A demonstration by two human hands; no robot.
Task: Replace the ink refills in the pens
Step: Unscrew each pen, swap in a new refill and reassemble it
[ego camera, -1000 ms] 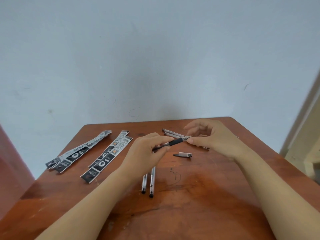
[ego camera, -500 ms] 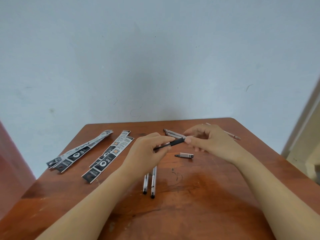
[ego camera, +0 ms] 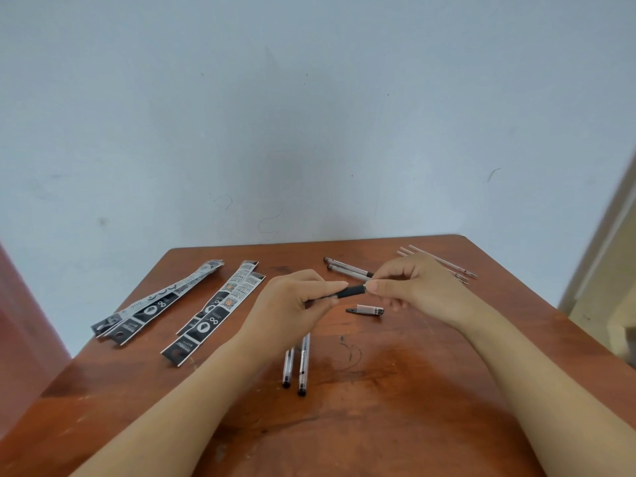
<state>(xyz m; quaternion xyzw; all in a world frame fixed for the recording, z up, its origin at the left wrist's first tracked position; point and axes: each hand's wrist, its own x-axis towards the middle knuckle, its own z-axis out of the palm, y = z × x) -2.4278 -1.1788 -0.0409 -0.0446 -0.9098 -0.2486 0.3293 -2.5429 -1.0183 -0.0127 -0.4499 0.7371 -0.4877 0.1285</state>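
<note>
A pen with a black rubber grip [ego camera: 351, 291] is held level above the brown table [ego camera: 378, 407]. My left hand [ego camera: 292, 304] grips its barrel. My right hand [ego camera: 416, 287] pinches the tip end of the black grip between thumb and fingers. A loose pen cap [ego camera: 366, 310] lies on the table just below the held pen. Two more clear pens [ego camera: 346, 267] lie behind my hands, and two [ego camera: 296, 364] lie in front, tips toward me. Thin clear refills [ego camera: 444, 263] lie at the far right, partly hidden by my right hand.
Black-and-white refill packets lie in two piles at the left: one [ego camera: 155, 302] near the left edge, one [ego camera: 216, 311] closer to my left hand. A pale wall stands right behind the table's far edge.
My right hand has shifted slightly left onto the pen's tip end, uncovering the refills at the far right. My left hand and the pen have barely moved.
</note>
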